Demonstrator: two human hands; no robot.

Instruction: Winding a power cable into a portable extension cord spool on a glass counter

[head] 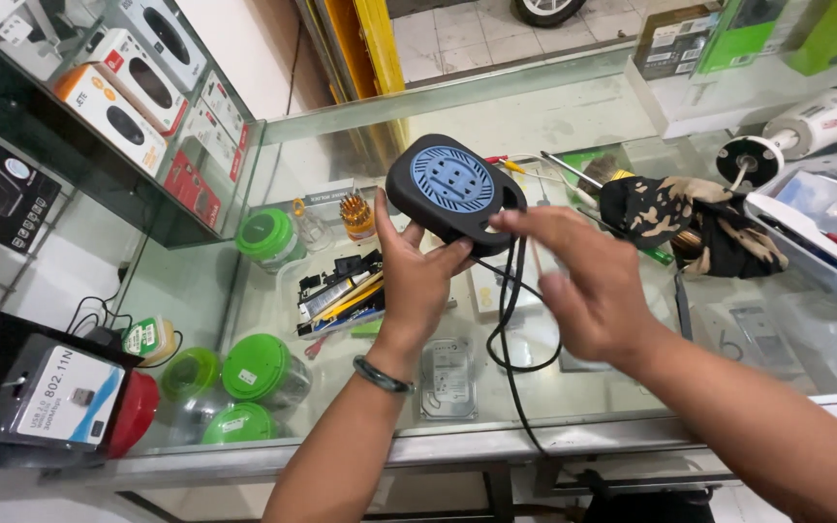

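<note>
A long glass-topped display counter with a metal frame (438, 450) is standing before a pale tiled floor (457, 34), daylight falling across both.

green-lidded jars (265, 366) under the glass counter (573, 116), camouflage cloth (690, 218).

A black oval plastic cable reel (457, 194) carries a blue ribbed disc; its cord (511, 320) is black. Round clear jars (256, 368) have green lids. A black cloth (690, 223) bears tan camouflage blotches. A dark green bangle (382, 376) rings the wrist.
</note>
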